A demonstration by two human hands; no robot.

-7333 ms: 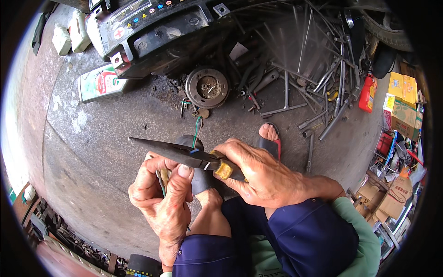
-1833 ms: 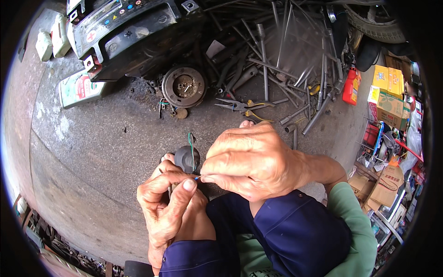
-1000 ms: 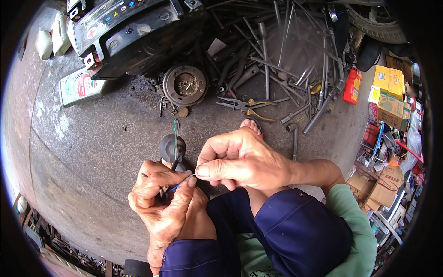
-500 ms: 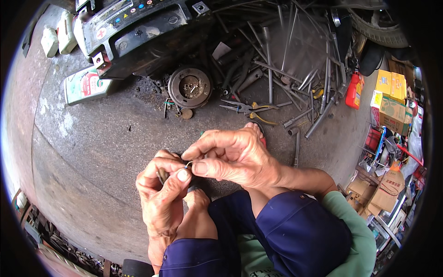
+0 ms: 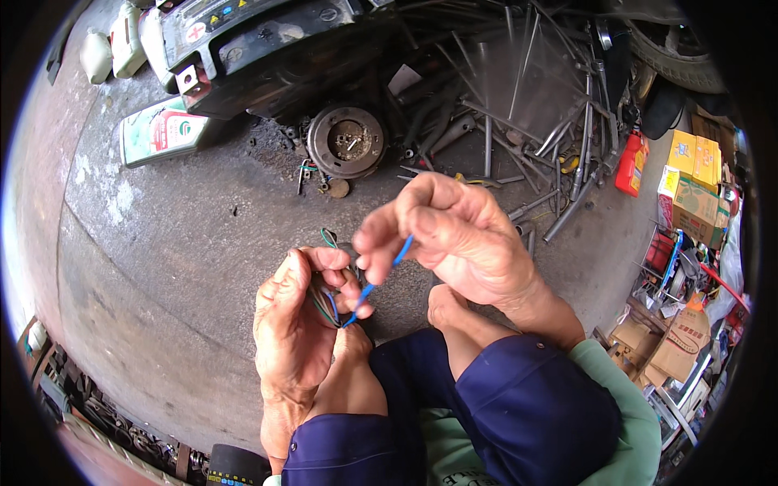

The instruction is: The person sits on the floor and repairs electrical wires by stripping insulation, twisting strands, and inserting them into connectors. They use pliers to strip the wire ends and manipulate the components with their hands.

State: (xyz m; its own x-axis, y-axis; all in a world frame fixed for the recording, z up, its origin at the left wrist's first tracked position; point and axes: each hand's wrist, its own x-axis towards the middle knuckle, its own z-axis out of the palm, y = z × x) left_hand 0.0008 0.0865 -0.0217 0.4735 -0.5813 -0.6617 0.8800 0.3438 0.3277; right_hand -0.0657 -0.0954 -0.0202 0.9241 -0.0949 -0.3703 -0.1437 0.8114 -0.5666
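A blue wire [image 5: 369, 289] slants between my two hands, low over the floor and just beyond my knees. The thumb and fingers of my right hand [image 5: 470, 243] pinch its upper end; the fingertips are a little blurred. My left hand [image 5: 296, 340], palm up, has its fingers curled round a few thin wires [image 5: 324, 304], among them a green one that loops out above the fingers. The blue wire's lower end passes by the left fingertips. Part of what lies inside the left hand is hidden.
Ahead sits a round metal part [image 5: 347, 144] with small pieces in its hollow. A black battery [image 5: 267, 40] and an oil bottle [image 5: 164, 132] are at the far left. Metal tools and rods [image 5: 527, 121] lie heaped at the far right; cardboard boxes [image 5: 693, 198] stand beyond.
My right hand has moved up and right, pulling the blue wire out long. My left hand has turned its palm up, and the green wire loop has come into view. The view has shifted slightly.
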